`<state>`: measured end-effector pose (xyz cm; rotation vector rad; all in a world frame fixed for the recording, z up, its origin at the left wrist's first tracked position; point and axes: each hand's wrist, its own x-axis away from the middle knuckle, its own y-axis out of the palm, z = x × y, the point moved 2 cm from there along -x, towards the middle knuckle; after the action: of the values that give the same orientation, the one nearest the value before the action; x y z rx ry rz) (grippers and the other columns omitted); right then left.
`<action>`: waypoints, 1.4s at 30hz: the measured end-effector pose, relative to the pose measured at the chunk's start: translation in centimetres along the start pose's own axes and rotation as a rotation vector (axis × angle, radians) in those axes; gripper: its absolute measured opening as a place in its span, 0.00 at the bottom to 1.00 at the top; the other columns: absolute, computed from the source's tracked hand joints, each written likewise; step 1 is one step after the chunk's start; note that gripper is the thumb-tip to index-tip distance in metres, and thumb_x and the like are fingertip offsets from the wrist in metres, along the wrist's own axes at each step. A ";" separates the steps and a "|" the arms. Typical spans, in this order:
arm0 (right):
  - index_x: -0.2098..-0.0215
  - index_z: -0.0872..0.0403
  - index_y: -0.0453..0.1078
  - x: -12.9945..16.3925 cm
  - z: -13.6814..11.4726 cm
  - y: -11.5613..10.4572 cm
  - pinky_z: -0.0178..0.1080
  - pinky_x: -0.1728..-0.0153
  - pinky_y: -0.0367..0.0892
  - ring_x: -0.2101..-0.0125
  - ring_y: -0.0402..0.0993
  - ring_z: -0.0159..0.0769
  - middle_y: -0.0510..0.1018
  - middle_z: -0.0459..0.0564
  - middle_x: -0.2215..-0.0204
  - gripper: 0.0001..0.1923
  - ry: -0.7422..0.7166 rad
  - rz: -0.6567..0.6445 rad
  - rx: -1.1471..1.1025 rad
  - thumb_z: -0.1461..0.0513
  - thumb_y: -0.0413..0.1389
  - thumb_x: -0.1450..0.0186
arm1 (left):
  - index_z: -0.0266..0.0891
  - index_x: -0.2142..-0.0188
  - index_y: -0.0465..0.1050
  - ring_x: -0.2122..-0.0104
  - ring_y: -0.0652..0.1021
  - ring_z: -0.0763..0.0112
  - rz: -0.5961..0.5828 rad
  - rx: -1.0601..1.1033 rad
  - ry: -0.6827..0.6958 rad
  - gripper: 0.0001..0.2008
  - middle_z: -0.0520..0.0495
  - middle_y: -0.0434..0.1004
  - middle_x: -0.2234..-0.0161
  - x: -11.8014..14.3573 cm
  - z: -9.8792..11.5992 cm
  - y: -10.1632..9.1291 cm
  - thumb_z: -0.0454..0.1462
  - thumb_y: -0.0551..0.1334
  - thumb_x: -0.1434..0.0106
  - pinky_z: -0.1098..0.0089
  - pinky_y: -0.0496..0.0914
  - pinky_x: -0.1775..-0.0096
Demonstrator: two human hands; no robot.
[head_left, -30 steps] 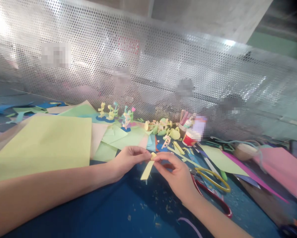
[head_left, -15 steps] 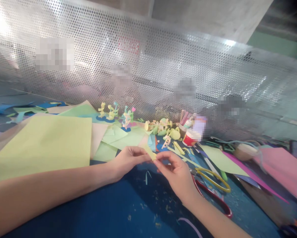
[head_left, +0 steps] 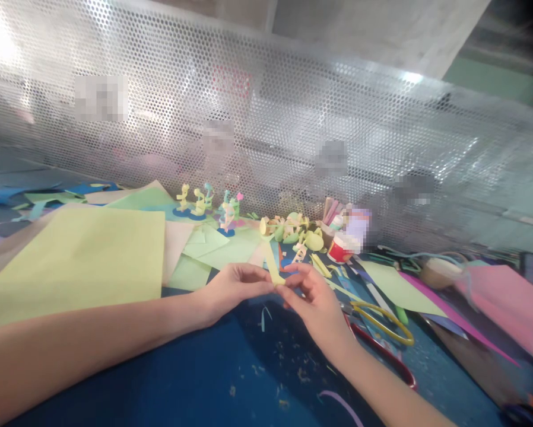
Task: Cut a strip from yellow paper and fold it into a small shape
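Between my hands is a narrow yellow paper strip (head_left: 272, 261), bent near its lower end. My left hand (head_left: 236, 289) pinches it from the left between thumb and fingers. From the right, my right hand (head_left: 310, 299) grips the lower end with thumb and index finger, and the fingertips of both hands nearly meet. Scissors (head_left: 380, 320) with one yellow and one red handle lie beside my right wrist, partly hidden by it. Behind the strip are a pile of small yellow and green paper pieces (head_left: 293, 228) and a small pale paper figure (head_left: 299, 254).
Large yellow sheets (head_left: 92, 255) lie on the left. Several small paper figures on bases (head_left: 197, 204) stand at the back, before a perforated metal screen (head_left: 266, 118). A red and white tub (head_left: 339, 247) stands right of centre. Pink paper (head_left: 511, 302) lies far right.
The strip now stands out longer above my fingers, with its lower end bent to the right. My right-hand fingers have shifted slightly; my left hand has hardly moved.
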<state>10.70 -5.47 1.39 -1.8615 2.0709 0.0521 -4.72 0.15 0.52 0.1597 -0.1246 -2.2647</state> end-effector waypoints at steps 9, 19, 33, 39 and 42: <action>0.63 0.52 0.67 -0.3 0.7 0.1 0.34 0.71 0.68 0.71 0.70 0.32 0.73 0.45 0.71 0.10 0.034 -0.069 -0.023 0.58 0.58 0.41 | 0.35 0.72 0.73 0.70 0.74 0.73 0.059 -0.138 -0.006 0.10 0.50 0.76 0.72 -0.4 -0.3 -0.1 0.41 0.67 0.50 0.74 0.64 0.64; 0.71 0.54 0.68 0.1 0.0 0.2 0.32 0.71 0.63 0.75 0.66 0.29 0.71 0.43 0.76 0.09 0.057 -0.068 0.023 0.56 0.56 0.40 | 0.36 0.67 0.75 0.67 0.76 0.69 -0.032 -0.271 0.030 0.13 0.48 0.78 0.69 -0.2 -0.3 0.1 0.44 0.65 0.48 0.71 0.68 0.62; 0.67 0.50 0.69 0.6 -0.8 -0.3 0.38 0.62 0.68 0.65 0.70 0.34 0.72 0.47 0.66 0.02 -0.403 0.093 0.446 0.64 0.55 0.39 | 0.36 0.69 0.77 0.65 0.77 0.65 -0.056 -0.350 0.039 0.16 0.46 0.80 0.68 0.0 -0.2 -0.1 0.47 0.61 0.45 0.71 0.68 0.61; 0.69 0.50 0.72 0.6 -1.3 -0.1 0.40 0.60 0.67 0.64 0.71 0.37 0.73 0.48 0.68 0.04 -0.413 0.064 0.539 0.63 0.54 0.38 | 0.38 0.69 0.77 0.66 0.77 0.66 -0.032 -0.474 0.092 0.14 0.48 0.79 0.69 0.2 -0.1 0.2 0.46 0.59 0.43 0.72 0.68 0.63; 0.68 0.49 0.71 0.6 -1.3 -0.2 0.41 0.60 0.67 0.64 0.70 0.38 0.73 0.48 0.67 0.04 -0.397 0.053 0.540 0.63 0.54 0.38 | 0.40 0.69 0.77 0.68 0.76 0.68 0.013 -0.587 0.172 0.12 0.50 0.79 0.70 0.4 0.1 0.4 0.44 0.58 0.42 0.72 0.67 0.64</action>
<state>10.50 -6.40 2.45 -1.3432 1.6518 -0.1074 -4.70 -0.41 0.64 0.0390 0.6219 -2.1663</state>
